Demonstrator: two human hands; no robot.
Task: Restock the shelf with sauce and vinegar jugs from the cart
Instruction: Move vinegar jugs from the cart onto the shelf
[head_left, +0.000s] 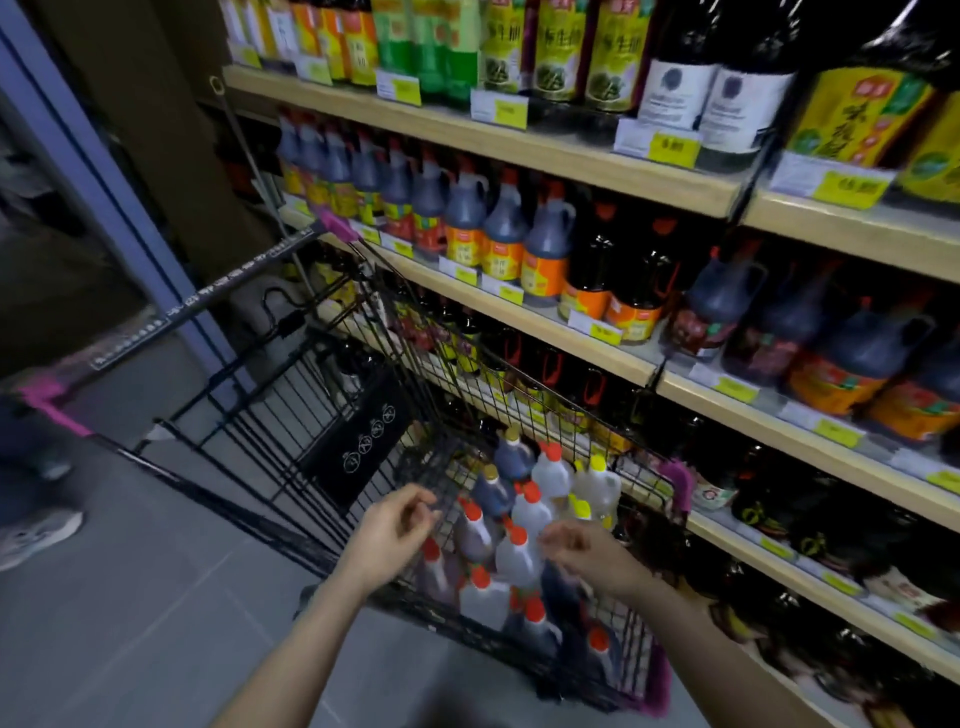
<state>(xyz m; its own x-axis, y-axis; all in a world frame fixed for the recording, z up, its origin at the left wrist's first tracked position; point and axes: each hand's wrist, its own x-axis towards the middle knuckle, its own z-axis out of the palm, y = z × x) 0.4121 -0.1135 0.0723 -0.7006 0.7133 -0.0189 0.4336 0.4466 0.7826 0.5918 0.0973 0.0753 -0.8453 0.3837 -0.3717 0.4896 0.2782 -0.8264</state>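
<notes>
Both hands hover empty over the black wire cart (519, 395), fingers loosely curled: the left hand (392, 525) at its near-left edge, the right hand (584, 553) just above the jugs (519, 556). The jugs stand upright and packed together in the cart basket, some clear and pale, some dark, most with orange-red caps and a few with yellow. To the right, the wooden shelf (587, 343) carries rows of dark sauce jugs with orange labels.

Single head-worn wide-angle view, facing forward and steeply down. The cart (395, 415) sits close below at centre frame; the shelf (519, 150) runs along the right edge, receding toward upper left.
</notes>
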